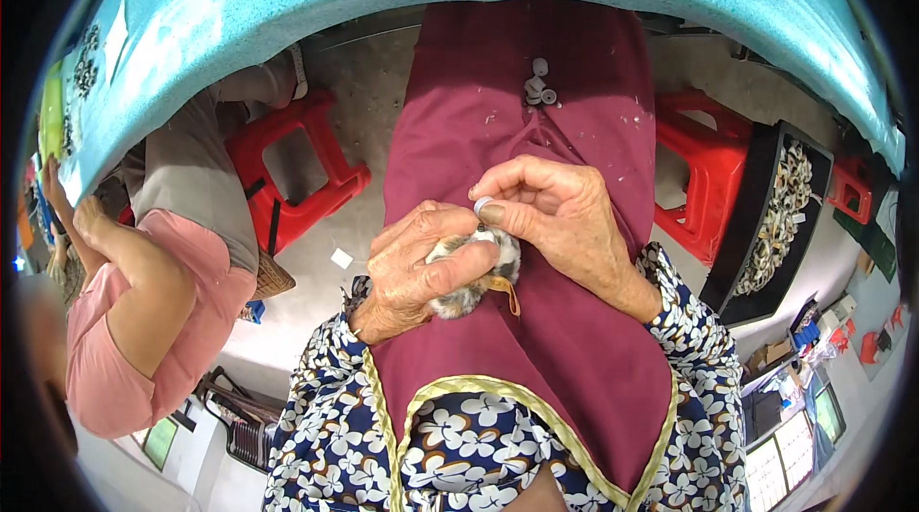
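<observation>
Evidently the left hand is cupping a small furry grey-and-white piece steady while the right hand fingers are pinching a pale ring just above it.

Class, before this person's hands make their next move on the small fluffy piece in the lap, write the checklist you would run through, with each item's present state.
1. Left hand grips the fluffy piece: ok, fingers wrapped around it.
2. Right hand pinches at the top of the piece: ok, a small pale ring sits at its fingertips.
3. Piece rests over the maroon apron: ok.
4. Orange loop hangs free below the piece: ok.
5. Spare small white parts lie on the apron, apart from the hands: ok.
6. Ring properly seated on the piece: cannot tell, fingers hide it.
</observation>
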The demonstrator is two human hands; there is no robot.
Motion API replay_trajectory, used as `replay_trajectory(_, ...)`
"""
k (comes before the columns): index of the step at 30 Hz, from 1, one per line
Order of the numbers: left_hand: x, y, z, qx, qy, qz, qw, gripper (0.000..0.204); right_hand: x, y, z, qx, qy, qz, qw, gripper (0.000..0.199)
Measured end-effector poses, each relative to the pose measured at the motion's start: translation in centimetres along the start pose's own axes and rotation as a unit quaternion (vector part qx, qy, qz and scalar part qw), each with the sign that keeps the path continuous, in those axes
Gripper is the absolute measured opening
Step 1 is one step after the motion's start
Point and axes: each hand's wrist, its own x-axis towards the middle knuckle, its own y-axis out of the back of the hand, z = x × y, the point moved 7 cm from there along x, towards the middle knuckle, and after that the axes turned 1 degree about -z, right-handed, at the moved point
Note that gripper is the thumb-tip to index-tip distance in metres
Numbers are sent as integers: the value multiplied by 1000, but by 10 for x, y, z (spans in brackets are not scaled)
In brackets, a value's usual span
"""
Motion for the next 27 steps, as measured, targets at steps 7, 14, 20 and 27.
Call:
replay_trajectory(7,-18,0,-6,-71,130,10,989,35,0,0,4,13,11,-6,1000,12)
replay_trajectory(14,-19,1,-9,-120,100,28,987,31,-1,-4,-1,-33,2,-21,999,11)
replay_trajectory(20,-19,1,-9,-58,101,86,989,31,-2,-2,-1,-28,13,-48,998,13)
replay_trajectory(27,-17,3,-14,-24,117,45,992,31,-2,-1,-5,-43,39,-44,997,11)
